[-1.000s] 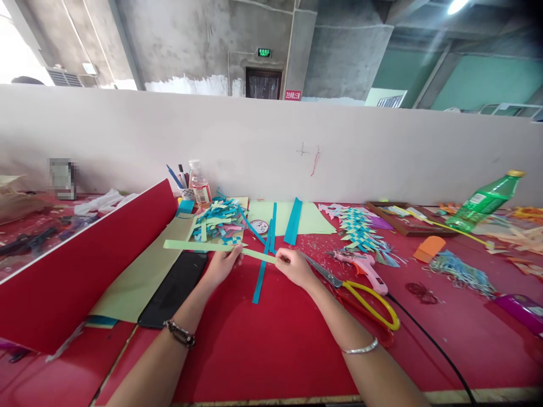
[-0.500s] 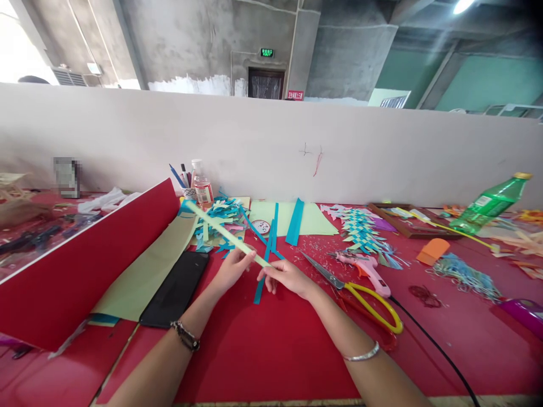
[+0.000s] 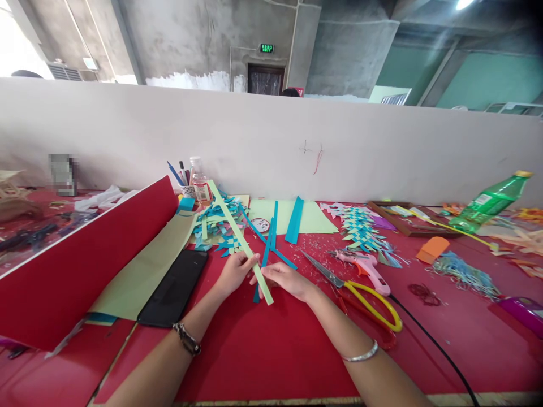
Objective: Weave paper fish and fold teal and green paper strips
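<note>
A long pale green paper strip point(image 3: 231, 220) slants between my hands, its upper end near the pen cup and its lower end sticking out below my fingers. My left hand point(image 3: 236, 272) pinches the strip between thumb and fingers. My right hand point(image 3: 288, 280) is closed at the strip's right edge, thumb on top and fingertips partly hidden behind it. Under and behind the hands lie narrow blue paper strips point(image 3: 274, 226), some crossing one another. A wider blue strip point(image 3: 294, 220) rests on pale green sheets point(image 3: 318, 217) farther back.
Open scissors point(image 3: 352, 288) and a pink glue gun point(image 3: 360, 263) with a black cord lie right. A black phone point(image 3: 173, 288) and a red board point(image 3: 97, 260) stand left. Behind are paper scraps point(image 3: 203, 226), a woven paper piece point(image 3: 360, 229) and a tilted green bottle point(image 3: 487, 203).
The pale green strip has turned steeper and slid downward, so its lower end now shows below my hands. My right hand has shifted along it, away from that end.
</note>
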Demonstrator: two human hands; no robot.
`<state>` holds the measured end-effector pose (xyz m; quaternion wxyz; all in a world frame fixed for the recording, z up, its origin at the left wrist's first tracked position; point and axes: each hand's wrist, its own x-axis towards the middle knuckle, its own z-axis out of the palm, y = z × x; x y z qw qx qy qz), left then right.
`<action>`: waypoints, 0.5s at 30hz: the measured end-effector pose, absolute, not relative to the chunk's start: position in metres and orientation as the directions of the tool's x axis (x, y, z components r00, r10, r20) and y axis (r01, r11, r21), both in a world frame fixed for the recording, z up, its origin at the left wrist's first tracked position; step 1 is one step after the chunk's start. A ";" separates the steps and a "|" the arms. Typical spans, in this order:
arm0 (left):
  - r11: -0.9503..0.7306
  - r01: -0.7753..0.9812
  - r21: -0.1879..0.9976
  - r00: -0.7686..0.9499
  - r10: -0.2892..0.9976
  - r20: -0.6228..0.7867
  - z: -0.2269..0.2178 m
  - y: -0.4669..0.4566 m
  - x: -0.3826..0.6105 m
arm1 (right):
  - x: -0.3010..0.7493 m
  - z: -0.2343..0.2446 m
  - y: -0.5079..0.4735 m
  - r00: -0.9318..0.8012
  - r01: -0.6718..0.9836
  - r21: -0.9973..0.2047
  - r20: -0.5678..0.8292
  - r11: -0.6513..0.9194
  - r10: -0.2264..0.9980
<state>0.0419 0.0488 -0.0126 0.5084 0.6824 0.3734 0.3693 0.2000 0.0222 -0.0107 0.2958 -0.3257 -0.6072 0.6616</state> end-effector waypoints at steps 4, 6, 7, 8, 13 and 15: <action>-0.197 0.123 0.973 0.456 0.882 0.121 -0.015 0.050 0.042 | 0.196 -0.013 0.021 -0.604 -0.006 -0.998 -0.044 -0.060 0.796; -0.197 0.117 0.973 0.444 0.887 0.126 -0.014 0.050 0.043 | 0.194 -0.015 0.021 -0.580 -0.007 -0.998 -0.050 -0.066 0.813; -0.199 0.114 0.973 0.437 0.890 0.131 -0.014 0.050 0.043 | 0.193 -0.016 0.021 -0.561 -0.006 -0.998 -0.053 -0.068 0.826; -0.202 0.113 0.973 0.431 0.892 0.135 -0.013 0.050 0.043 | 0.192 -0.017 0.022 -0.539 -0.006 -0.998 -0.053 -0.066 0.841; -0.208 0.126 0.970 0.397 0.907 0.143 -0.012 0.049 0.044 | 0.188 -0.019 0.023 -0.445 -0.007 -1.000 -0.015 -0.020 0.895; -0.209 0.140 0.968 0.372 0.917 0.145 -0.013 0.050 0.044 | 0.187 -0.020 0.024 -0.425 0.003 -1.000 0.002 0.004 0.905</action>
